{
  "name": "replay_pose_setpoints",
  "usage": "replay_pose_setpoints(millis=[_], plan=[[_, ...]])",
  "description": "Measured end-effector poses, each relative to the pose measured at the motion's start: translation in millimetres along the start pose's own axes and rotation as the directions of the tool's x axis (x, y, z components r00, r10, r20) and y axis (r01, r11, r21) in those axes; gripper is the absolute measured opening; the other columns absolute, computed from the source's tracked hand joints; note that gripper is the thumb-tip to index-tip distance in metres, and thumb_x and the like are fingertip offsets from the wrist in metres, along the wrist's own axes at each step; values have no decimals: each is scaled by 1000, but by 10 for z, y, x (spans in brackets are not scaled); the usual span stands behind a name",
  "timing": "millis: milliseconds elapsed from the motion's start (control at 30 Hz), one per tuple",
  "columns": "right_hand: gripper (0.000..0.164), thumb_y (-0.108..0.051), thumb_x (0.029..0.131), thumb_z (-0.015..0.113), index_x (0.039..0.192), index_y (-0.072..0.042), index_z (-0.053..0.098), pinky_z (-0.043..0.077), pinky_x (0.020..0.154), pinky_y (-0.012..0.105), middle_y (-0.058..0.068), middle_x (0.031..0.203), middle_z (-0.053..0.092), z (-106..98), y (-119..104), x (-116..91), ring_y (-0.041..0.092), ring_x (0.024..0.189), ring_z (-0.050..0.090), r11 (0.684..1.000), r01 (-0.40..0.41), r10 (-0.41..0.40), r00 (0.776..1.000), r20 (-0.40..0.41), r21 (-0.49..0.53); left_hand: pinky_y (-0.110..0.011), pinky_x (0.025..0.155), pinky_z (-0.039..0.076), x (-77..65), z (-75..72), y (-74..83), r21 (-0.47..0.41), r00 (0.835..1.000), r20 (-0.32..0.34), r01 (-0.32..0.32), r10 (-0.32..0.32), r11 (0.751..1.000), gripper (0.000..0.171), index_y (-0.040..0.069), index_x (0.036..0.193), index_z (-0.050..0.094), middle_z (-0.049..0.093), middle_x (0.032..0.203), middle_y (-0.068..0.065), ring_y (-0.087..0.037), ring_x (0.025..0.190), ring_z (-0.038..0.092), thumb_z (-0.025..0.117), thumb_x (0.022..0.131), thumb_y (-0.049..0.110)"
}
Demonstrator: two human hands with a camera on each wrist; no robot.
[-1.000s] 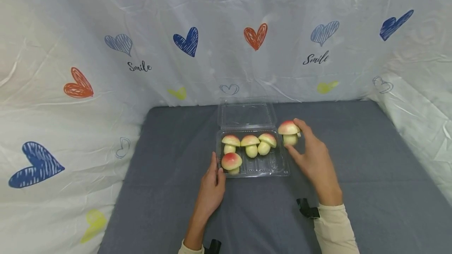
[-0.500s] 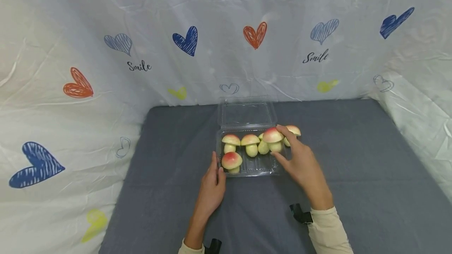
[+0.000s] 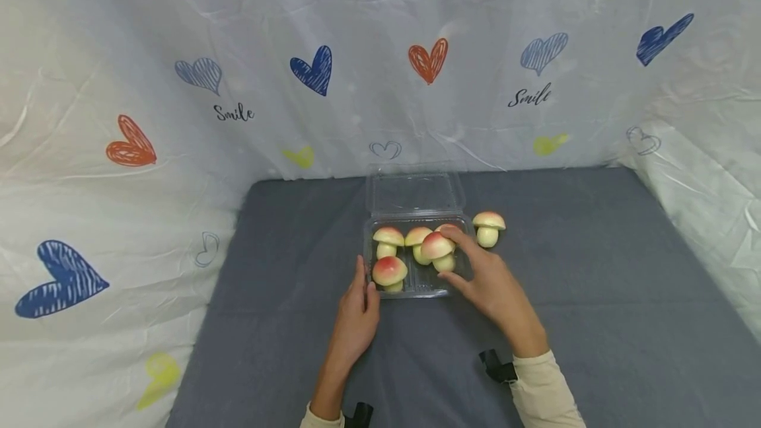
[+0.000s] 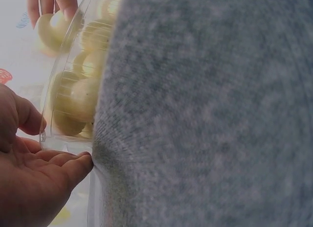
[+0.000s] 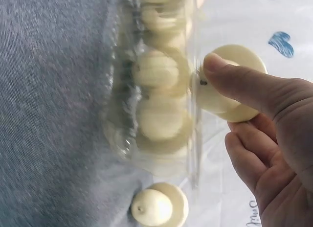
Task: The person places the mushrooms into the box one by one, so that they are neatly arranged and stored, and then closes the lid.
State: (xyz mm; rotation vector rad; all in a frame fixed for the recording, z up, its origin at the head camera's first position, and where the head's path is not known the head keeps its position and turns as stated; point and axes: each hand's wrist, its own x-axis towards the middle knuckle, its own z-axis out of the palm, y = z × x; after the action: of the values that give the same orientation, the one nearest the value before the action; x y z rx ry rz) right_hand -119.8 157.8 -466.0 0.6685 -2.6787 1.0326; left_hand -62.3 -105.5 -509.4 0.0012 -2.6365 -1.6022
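Observation:
My right hand (image 3: 499, 292) pinches a toy mushroom (image 3: 437, 245) with a red-topped cap and pale yellow stem between thumb and fingers. It is over the clear plastic container (image 3: 419, 294), and the right wrist view puts this mushroom (image 5: 237, 107) above the rim. Inside, two mushrooms stand at the left, one of them a red-capped mushroom (image 3: 389, 271) in front; two more at the back are partly covered by the held one. At the container's left front corner, my left hand (image 3: 357, 322) rests with extended fingers against the side wall, thumb near the rim.
One more mushroom (image 3: 489, 228) stands on the grey cloth just right of the container. The transparent lid (image 3: 415, 191) lies folded back behind it. A white curtain (image 3: 380, 111) printed with hearts rises beyond the table's (image 3: 285, 322) far edge.
My right hand has carried its mushroom leftward from beside the container to over its middle, uncovering the mushroom on the cloth at the right. The left hand has stayed put.

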Motion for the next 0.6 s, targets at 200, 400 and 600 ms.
replay_pose_setpoints(millis=[200,400,600], plan=[[85,-18,82,95,155,-26,52,57,85,55,11,131,73,67,-2,0,36,97,75,999,-34,33,998,52,3,-53,109,44,-12,18,-9,-24,1000,-4,-4,4,1000,65,7,170,15,37,167,-18,-33,147,46,47,114,15],[86,-19,82,94,155,-29,51,58,84,52,9,130,73,118,27,6,31,93,75,1000,-28,26,995,99,13,-49,99,45,-15,9,1,-20,1000,-4,-3,3,1000,65,8,170,14,38,167,-18,-34,124,61,47,114,16],[87,-20,83,93,157,-29,49,58,83,49,7,139,69,152,38,10,27,90,75,1000,-4,0,990,144,28,-47,96,45,-9,13,-13,-14,1000,-2,-8,8,1000,65,5,169,15,38,167,-18,-32,115,62,47,114,15]])
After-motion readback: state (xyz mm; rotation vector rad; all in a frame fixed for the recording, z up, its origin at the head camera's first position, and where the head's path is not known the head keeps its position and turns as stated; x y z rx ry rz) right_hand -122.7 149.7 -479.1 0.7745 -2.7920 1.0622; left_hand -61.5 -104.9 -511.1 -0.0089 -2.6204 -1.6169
